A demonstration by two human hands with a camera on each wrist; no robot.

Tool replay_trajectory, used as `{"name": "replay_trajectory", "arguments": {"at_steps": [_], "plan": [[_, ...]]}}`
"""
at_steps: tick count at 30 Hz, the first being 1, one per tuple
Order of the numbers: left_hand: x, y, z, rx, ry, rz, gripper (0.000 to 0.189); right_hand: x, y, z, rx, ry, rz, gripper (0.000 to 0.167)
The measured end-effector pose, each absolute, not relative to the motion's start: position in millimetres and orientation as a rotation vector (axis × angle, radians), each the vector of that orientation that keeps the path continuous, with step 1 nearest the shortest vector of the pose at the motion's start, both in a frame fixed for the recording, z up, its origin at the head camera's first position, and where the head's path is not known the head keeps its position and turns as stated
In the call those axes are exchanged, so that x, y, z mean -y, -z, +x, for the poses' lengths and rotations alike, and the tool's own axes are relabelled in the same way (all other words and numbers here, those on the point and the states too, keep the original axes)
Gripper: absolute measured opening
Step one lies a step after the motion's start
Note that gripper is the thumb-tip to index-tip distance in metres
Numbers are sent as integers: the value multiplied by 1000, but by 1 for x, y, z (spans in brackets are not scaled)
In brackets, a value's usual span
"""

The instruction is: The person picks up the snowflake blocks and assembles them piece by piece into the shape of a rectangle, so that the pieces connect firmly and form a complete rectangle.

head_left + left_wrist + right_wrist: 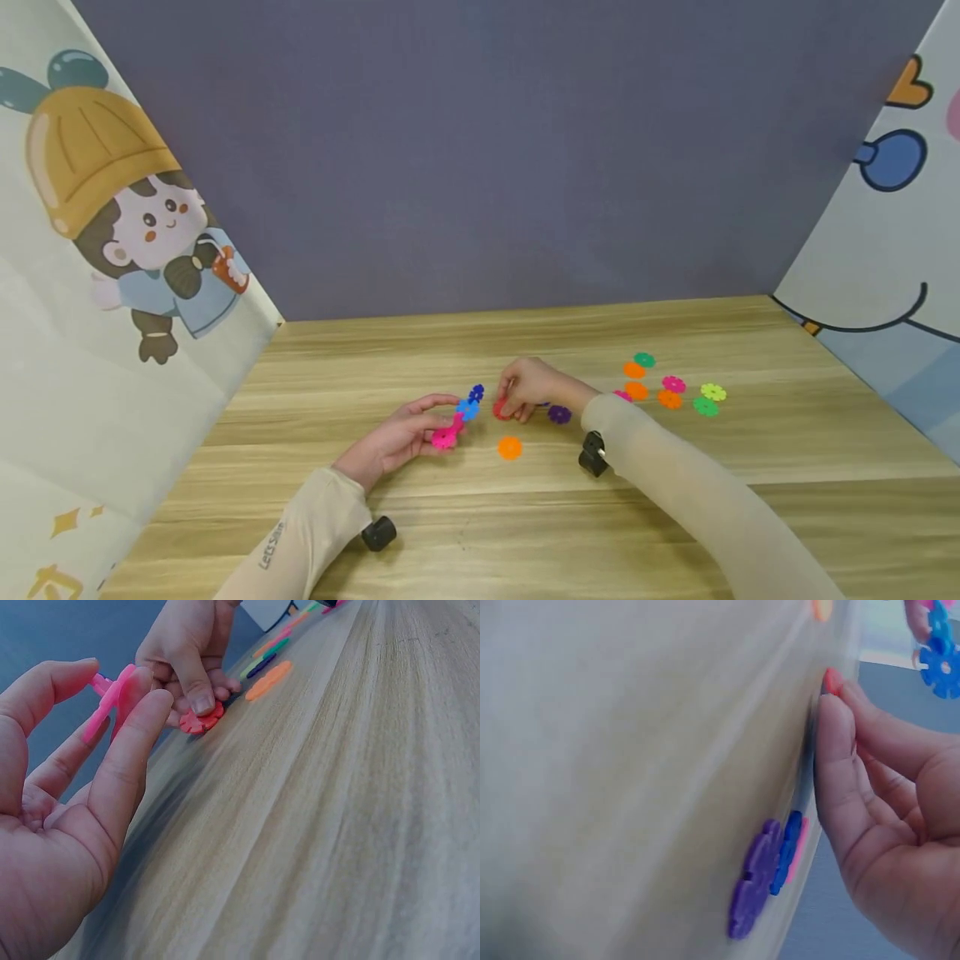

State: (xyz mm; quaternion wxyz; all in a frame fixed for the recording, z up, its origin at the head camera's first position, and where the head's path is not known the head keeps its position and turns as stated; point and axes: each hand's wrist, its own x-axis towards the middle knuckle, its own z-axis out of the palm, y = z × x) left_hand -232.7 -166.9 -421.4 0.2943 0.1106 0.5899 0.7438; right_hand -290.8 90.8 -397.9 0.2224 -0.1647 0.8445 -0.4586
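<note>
Delicately, the left hand (408, 433) held a pink-and-blue flower-disc chain (467, 410) in a narrow grip, while the right hand (534, 383) pinched a red flower disc (499, 409) close to the table (450, 517).

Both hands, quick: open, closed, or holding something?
Left hand: holding the joined pink and blue pieces.
Right hand: pinching the red piece.

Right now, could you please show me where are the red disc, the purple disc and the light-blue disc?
Red disc (201, 722): left wrist view, uncovered part of its face.
Purple disc (757, 885): right wrist view, near its middle.
Light-blue disc (468, 409): head view, about its middle.
</note>
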Motion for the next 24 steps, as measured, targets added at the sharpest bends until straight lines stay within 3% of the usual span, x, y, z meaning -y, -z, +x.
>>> {"name": "replay_trajectory", "arguments": {"at_steps": [24], "plan": [[155, 421, -236, -1602, -1929, 320, 47, -125, 385, -279, -2147, 1726, -376, 22]]}}
